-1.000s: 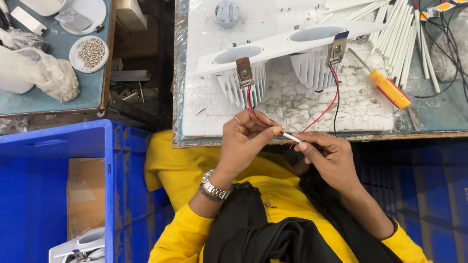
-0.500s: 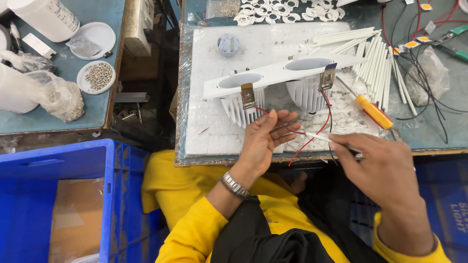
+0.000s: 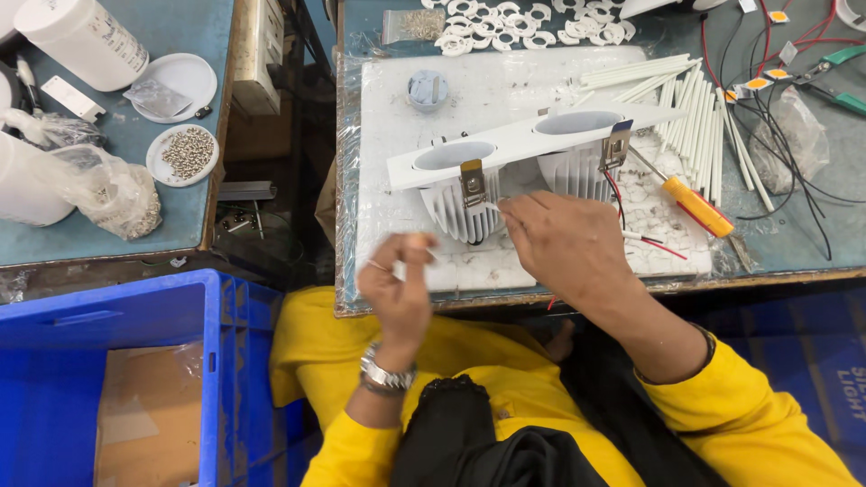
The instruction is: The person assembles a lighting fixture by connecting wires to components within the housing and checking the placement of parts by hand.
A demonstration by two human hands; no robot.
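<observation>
A yellow-handled screwdriver (image 3: 693, 197) lies beside white tubes (image 3: 690, 108) on the tabletop (image 3: 812, 243). White rings (image 3: 505, 22) sit at the far edge. A dish of screws (image 3: 183, 154) and a white bottle (image 3: 86, 41) stand left; a blue crate (image 3: 108, 316) sits below.

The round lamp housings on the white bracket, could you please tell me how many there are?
2: the left housing under the bracket near its left end, the right housing near its right end, just above the right hand.
</observation>
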